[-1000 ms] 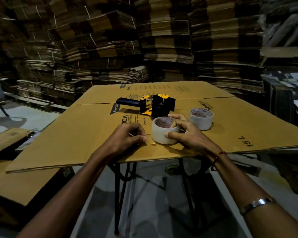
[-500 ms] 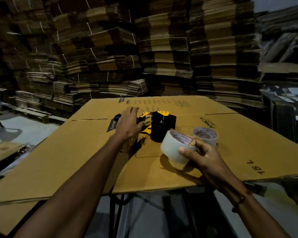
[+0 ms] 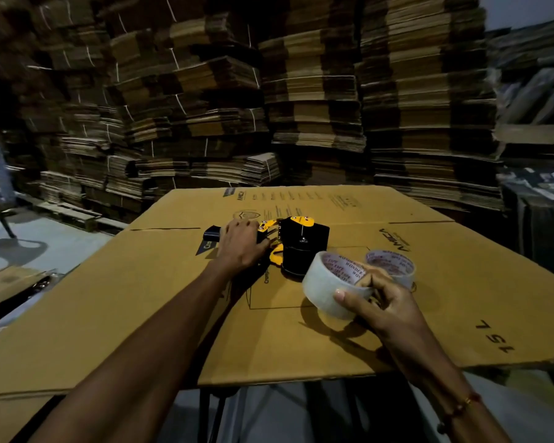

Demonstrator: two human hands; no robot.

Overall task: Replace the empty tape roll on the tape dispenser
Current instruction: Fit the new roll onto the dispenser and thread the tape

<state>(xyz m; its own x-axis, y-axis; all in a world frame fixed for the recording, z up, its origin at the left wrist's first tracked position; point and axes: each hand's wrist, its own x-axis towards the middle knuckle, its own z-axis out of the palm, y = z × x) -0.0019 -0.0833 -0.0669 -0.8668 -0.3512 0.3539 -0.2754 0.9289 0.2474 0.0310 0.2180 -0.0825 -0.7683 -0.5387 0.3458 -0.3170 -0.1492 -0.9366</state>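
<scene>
Head view: left hand (image 3: 242, 247) grips dispenser (image 3: 296, 247) handle; right hand (image 3: 386, 303) holds tape roll (image 3: 328, 287) lifted.

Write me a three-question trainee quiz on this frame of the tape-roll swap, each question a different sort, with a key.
1. True or false: the right hand holds the tape roll lifted off the cardboard sheet.
2. Multiple choice: the left hand rests on A) the second tape roll, B) the handle end of the tape dispenser, C) the cardboard stacks.
3. Fill in: the second tape roll stands on the sheet, just ___ the right hand.

Key: 1 true; 2 B; 3 beyond.
</scene>
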